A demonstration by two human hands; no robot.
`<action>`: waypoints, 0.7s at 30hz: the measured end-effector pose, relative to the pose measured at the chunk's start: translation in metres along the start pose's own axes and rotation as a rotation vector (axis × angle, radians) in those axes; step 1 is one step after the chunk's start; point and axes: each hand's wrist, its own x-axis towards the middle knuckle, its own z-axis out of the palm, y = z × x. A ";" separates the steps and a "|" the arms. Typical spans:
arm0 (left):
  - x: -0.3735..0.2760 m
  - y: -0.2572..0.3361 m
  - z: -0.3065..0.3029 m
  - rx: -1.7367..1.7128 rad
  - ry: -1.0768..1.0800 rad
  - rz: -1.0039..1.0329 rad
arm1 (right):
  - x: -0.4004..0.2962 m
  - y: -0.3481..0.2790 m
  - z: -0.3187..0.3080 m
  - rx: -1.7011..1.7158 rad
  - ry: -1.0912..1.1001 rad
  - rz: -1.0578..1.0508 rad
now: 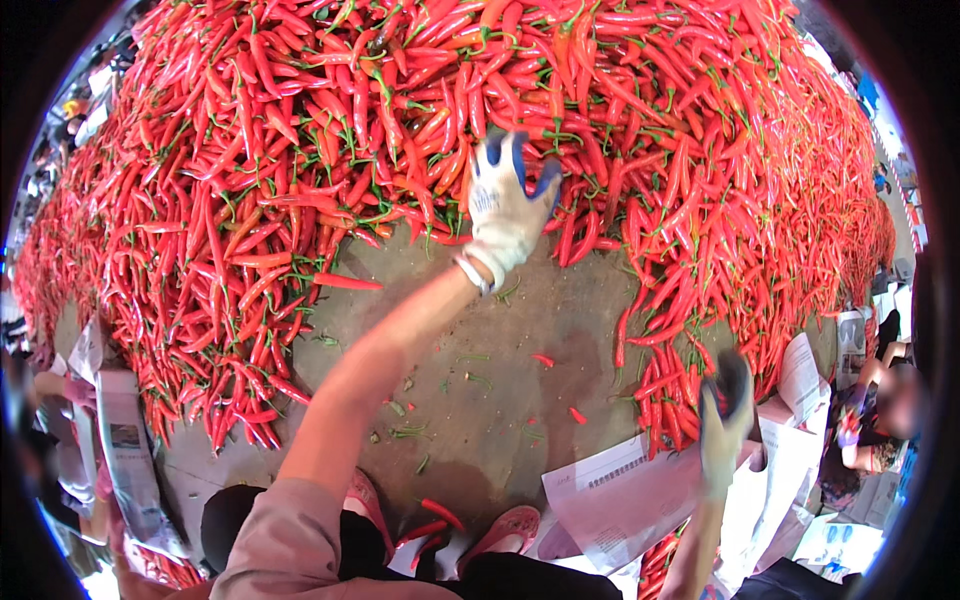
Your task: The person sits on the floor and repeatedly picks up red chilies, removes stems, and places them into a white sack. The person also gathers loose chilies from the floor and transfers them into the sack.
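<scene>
A large heap of red chili peppers [360, 97] with green stems spreads across the floor before me and curves round both sides. My left hand [510, 195], in a white work glove with a blue palm, reaches over the heap's near edge. Its fingers and thumb are spread, with peppers beneath them. My right hand [724, 427], gloved likewise and blurred, is beside the heap's right end, above sheets of printed paper [615, 502]. A little red shows between its thumb and fingers; whether that is a held pepper is unclear. More chili peppers [658, 559] show below the paper.
Stem bits and pepper scraps lie on the brown floor [495, 397]. A few loose peppers [441, 513] are between my pink shoes [367, 499]. A paper-lined box [124, 442] stands at left, near another person's gloved hand [79, 391]. Another person [874, 420] sits at right.
</scene>
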 end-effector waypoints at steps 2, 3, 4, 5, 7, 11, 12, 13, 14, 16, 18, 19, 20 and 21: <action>0.042 -0.010 -0.009 0.211 0.222 0.165 | 0.077 -0.032 0.073 -0.318 -0.118 -0.297; 0.065 -0.007 -0.006 0.279 0.305 0.200 | 0.113 -0.050 0.096 -0.306 -0.105 -0.375; 0.089 -0.010 -0.007 0.301 0.324 0.257 | 0.145 -0.074 0.118 -0.435 -0.097 -0.511; 0.105 -0.005 -0.005 0.341 0.333 0.256 | 0.180 -0.080 0.135 -0.544 -0.056 -0.614; 0.140 -0.010 -0.017 0.455 0.175 0.268 | 0.229 -0.105 0.181 -0.678 0.053 -0.694; 0.182 -0.022 -0.014 0.457 -0.098 0.069 | 0.289 -0.142 0.234 -0.858 0.070 -0.546; 0.191 -0.019 -0.016 0.357 -0.228 -0.060 | 0.296 -0.149 0.240 -0.844 0.031 -0.465; 0.194 -0.018 -0.014 0.337 -0.233 -0.098 | 0.303 -0.155 0.245 -0.832 -0.008 -0.384; 0.197 -0.015 -0.010 0.376 -0.264 -0.122 | 0.318 -0.142 0.255 -0.760 0.011 -0.385; 0.198 -0.002 -0.009 0.397 -0.333 -0.185 | 0.322 -0.139 0.258 -0.657 -0.128 -0.385; 0.208 -0.007 0.009 0.322 -0.340 -0.253 | 0.317 -0.146 0.251 -0.572 -0.248 -0.431; 0.214 -0.006 0.011 0.267 -0.378 -0.291 | 0.317 -0.159 0.244 -0.500 -0.364 -0.398; 0.219 -0.012 0.014 0.406 -0.406 -0.061 | 0.322 -0.157 0.249 -0.495 -0.324 -0.384; 0.222 -0.013 0.012 0.566 -0.392 0.186 | 0.326 -0.161 0.253 -0.498 -0.281 -0.366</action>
